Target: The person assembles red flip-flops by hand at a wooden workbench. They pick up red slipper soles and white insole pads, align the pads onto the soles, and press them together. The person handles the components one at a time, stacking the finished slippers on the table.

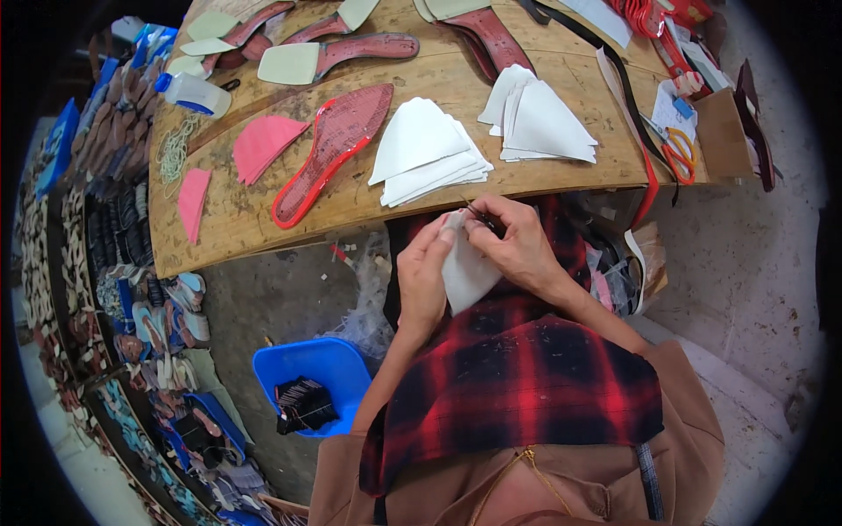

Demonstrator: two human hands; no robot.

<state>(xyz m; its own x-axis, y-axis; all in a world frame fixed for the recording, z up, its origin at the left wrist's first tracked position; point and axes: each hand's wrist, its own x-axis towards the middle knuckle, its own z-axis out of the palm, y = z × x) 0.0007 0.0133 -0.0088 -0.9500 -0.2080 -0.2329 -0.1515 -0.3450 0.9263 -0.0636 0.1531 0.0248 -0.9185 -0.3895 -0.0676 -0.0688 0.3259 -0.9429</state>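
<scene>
Just in front of the table edge, my left hand pinches the upper end of a white curved piece of material. That piece hangs down over the red and black checked cloth on my lap. My right hand is closed at the same end, its fingertips round a thin dark tool whose kind I cannot make out. A little pink or red shows at the pinched end. Closest on the table lies a stack of similar white pieces, with a second white stack to its right.
A red-edged sole and pink pieces lie left on the wooden table. Orange-handled scissors and long straps are at the right. A blue bin stands on the floor; shelves of footwear parts line the left.
</scene>
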